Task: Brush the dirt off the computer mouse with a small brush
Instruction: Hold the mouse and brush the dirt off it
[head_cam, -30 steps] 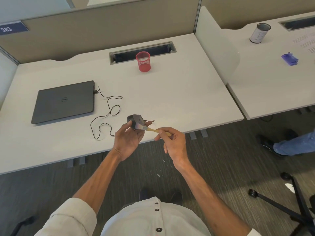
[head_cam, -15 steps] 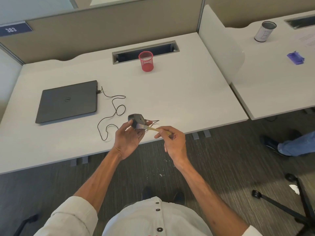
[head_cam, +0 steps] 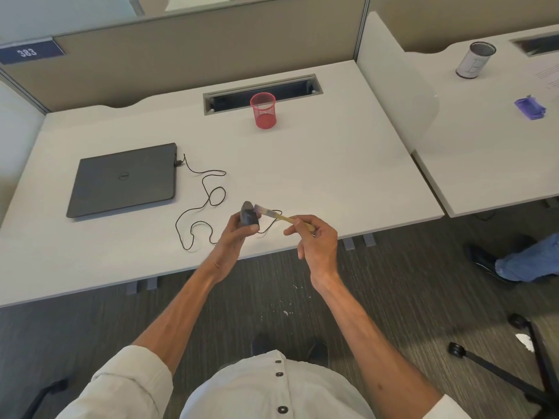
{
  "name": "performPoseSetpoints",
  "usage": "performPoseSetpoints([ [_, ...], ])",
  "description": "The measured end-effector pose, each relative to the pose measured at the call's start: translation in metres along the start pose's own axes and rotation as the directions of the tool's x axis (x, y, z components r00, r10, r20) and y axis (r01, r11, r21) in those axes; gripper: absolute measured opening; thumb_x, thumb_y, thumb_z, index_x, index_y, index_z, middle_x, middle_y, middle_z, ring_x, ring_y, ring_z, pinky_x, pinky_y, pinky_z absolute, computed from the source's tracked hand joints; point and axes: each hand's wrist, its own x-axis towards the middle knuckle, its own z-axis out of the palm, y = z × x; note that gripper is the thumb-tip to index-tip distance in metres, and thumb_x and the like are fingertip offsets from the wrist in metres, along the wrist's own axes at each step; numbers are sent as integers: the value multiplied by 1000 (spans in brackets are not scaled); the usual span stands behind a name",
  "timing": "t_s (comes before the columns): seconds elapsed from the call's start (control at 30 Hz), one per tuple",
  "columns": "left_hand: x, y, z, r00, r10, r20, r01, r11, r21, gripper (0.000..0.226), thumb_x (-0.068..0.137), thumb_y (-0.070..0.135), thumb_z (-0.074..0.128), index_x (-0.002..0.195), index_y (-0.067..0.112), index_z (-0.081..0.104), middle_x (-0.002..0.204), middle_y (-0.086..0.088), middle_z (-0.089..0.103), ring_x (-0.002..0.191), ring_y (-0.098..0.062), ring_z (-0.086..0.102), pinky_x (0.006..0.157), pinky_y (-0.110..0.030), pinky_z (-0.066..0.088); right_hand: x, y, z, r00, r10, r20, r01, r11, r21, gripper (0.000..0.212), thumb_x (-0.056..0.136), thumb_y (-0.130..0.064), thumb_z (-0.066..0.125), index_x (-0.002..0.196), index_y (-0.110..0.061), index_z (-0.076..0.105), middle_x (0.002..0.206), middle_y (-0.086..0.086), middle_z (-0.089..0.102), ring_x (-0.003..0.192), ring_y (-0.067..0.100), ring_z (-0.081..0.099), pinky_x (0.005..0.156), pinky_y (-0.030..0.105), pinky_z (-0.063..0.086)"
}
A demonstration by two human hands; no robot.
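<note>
A dark grey wired computer mouse [head_cam: 248, 215] is held up over the white desk's front edge by my left hand [head_cam: 233, 240], fingers wrapped around its lower part. Its thin black cable [head_cam: 202, 204] loops across the desk to the closed laptop [head_cam: 124, 179]. My right hand [head_cam: 317, 240] grips the wooden handle of a small brush [head_cam: 272, 213]. The brush's bristles touch the upper right side of the mouse.
A red mesh pen cup [head_cam: 262, 110] stands at the back by the cable slot [head_cam: 263, 93]. The neighbouring desk at right carries a grey tin [head_cam: 475, 59] and a purple object [head_cam: 530, 107]. Another person's leg [head_cam: 526, 261] and a chair base [head_cam: 514, 367] are on the floor at right.
The mouse has been turned more upright in my left hand. The brush has moved from its lower face up to its upper right side.
</note>
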Motion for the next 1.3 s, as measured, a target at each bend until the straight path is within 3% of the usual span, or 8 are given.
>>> performPoseSetpoints([
  [0.13,4,1,2,995,61,-83,-43,977,210,114,62,63,96,156,27,44,160,10,55,154,-10,46,132,-43,30,3,-2,-4,999,-30,23,31,998,-49,10,104,-20,74,102,-22,84,81,1,83,48,10,50,46,25,46],
  [0.3,10,-1,4,993,99,-68,-70,936,346,124,57,74,97,158,34,38,162,20,48,154,2,40,127,-32,30,9,-1,-11,991,-40,-125,10,972,-235,15,104,-25,73,94,-34,81,72,-9,81,76,17,62,74,50,60],
  [0.5,17,-6,13,976,197,-97,-114,834,539,119,67,56,96,162,28,31,160,15,44,146,-6,44,118,-22,33,7,-6,-16,987,-157,-29,142,948,-285,10,104,-31,72,99,-34,81,71,-13,79,70,0,58,67,27,50],
  [0.67,20,-10,15,964,246,-100,-140,791,596,116,70,45,103,161,27,33,160,11,46,146,-7,46,115,-17,34,6,-8,-15,984,-175,5,161,892,-423,8,103,-32,74,101,-30,82,70,-15,78,72,-2,67,65,23,50],
  [0.8,22,-14,14,956,280,-87,-156,738,657,116,68,43,103,160,27,34,158,8,45,146,-11,46,120,-29,39,3,-10,-19,964,-262,-35,194,790,-582,7,102,-34,74,101,-30,80,77,-15,79,66,-3,65,64,18,41],
  [1.0,22,-19,16,936,344,-72,-184,653,735,113,66,43,100,157,26,35,147,16,43,139,-8,46,110,-22,40,-4,-15,-19,865,-501,17,340,562,-754,1,99,-28,79,99,-26,80,83,-15,79,60,-4,54,61,7,29],
  [1.1,21,-19,17,927,371,-54,-196,602,774,113,65,44,99,157,24,37,147,14,45,137,-10,47,111,-30,45,-8,-13,-15,883,-445,151,406,563,-720,4,100,-32,77,101,-28,79,80,-23,70,57,-16,47,63,5,30],
  [1.3,18,-17,15,918,397,-22,-211,533,819,111,62,48,98,154,30,39,141,11,47,127,-10,46,104,-36,51,-7,-7,-28,873,-483,70,391,606,-693,6,100,-30,78,104,-28,82,89,-19,80,63,-12,54,64,8,39],
])
